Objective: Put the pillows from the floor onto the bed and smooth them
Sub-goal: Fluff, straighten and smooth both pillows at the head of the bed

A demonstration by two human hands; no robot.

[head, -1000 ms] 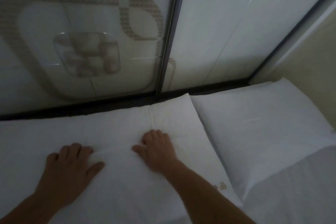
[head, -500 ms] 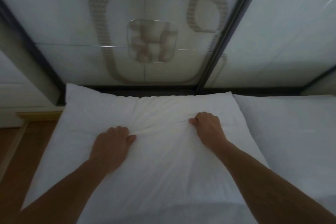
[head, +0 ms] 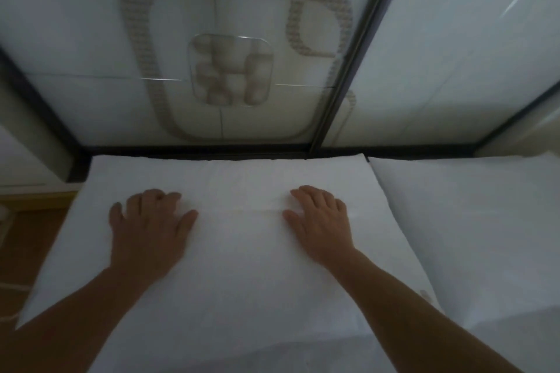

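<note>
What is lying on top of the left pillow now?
Both hands lie flat on the left pillow: left hand, right hand. The fabric under the palms is hidden.

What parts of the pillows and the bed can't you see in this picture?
- Second pillow, head view: its right side is cut off by the picture's edge.
- Left pillow: the parts under the left hand, the right hand and both forearms are hidden.
- Small mark on the left pillow's right edge: too small and blurred to read.
- Bed below the pillows: cut off by the bottom edge.
</note>
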